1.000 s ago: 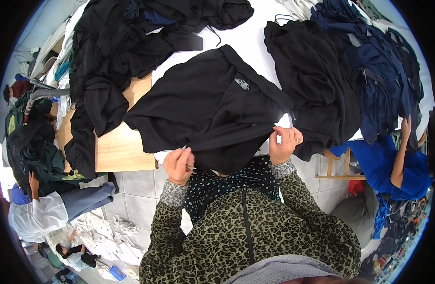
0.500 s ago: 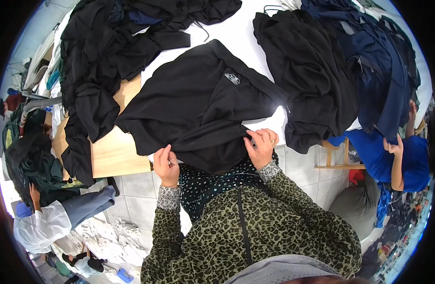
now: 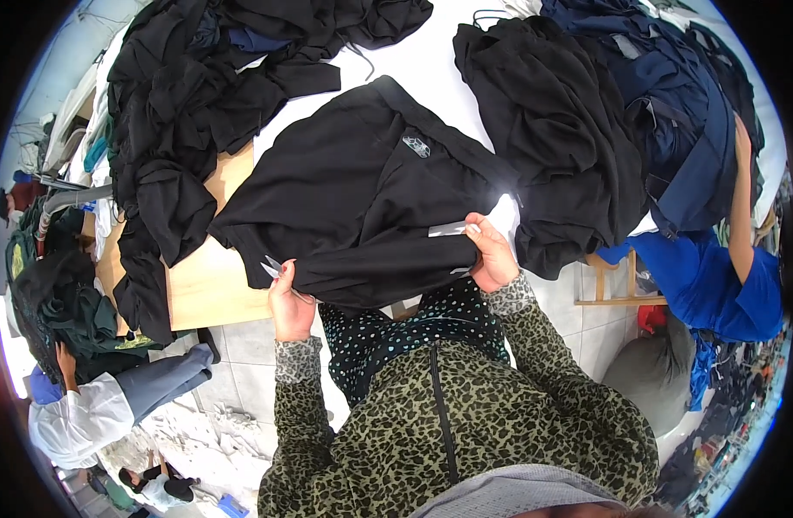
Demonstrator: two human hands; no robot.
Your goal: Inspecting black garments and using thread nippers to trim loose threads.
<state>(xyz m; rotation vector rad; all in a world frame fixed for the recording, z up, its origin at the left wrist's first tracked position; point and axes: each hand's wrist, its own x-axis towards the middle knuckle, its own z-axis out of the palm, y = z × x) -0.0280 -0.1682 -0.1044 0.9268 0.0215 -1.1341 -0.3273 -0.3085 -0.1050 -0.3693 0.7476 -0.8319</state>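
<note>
A black garment (image 3: 327,190) with a small pale emblem lies spread in front of me, its near edge raised towards my body. My left hand (image 3: 290,302) grips its near left part, thumb and fingers pinched together. Beside that thumb, a small silvery pointed piece (image 3: 273,266) shows; I cannot make out what it is. My right hand (image 3: 495,255) is closed on the near right end of a folded band of the same garment. A pale narrow strip (image 3: 448,230) shows by the right thumb, its kind unclear.
Black garments (image 3: 172,129) are heaped at the left, with another black pile (image 3: 552,129) at the right. Navy clothes (image 3: 681,129) lie farther right, where a person in blue (image 3: 716,285) reaches in. Another person in white (image 3: 81,414) is at lower left. A wooden tabletop (image 3: 215,281) shows.
The garment's near band is now stretched flatter between my hands. My right hand has moved slightly right and up, my left slightly left. The person in blue has raised an arm over the navy clothes.
</note>
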